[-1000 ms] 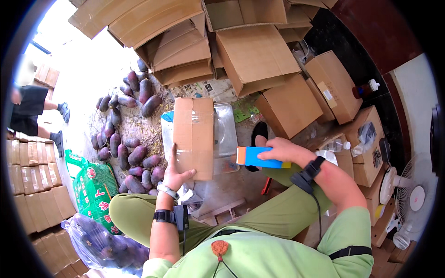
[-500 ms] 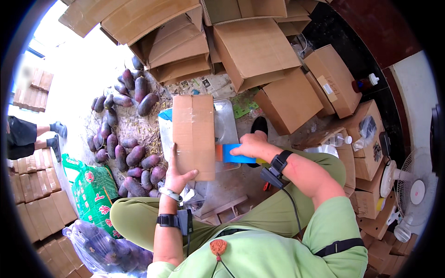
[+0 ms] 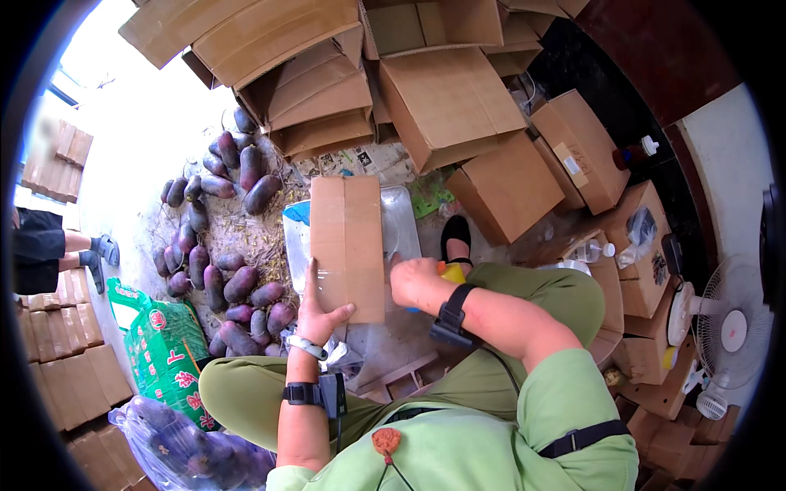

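A narrow brown cardboard box (image 3: 348, 245) stands before me, with shiny clear tape across its lower part. My left hand (image 3: 318, 317) grips its near left corner, thumb on the face and fingers along the left side. At the box's right side, my right hand (image 3: 416, 282) is closed around a blue and yellow tape dispenser (image 3: 452, 272). Most of the dispenser is hidden by that hand. Beneath the box lies a shiny metal tray (image 3: 401, 214), with something blue at its left edge.
Many dark purple radishes (image 3: 241, 284) lie on the floor at left, beside a green printed sack (image 3: 164, 344) and a purple-filled plastic bag (image 3: 188, 446). Open cardboard boxes (image 3: 450, 98) are stacked ahead. A white fan (image 3: 731, 327) stands right. Another person's legs (image 3: 78, 245) show far left.
My right hand has shifted slightly left and down with the tape dispenser, turning so its blue side is mostly hidden. The box stays in my left hand.
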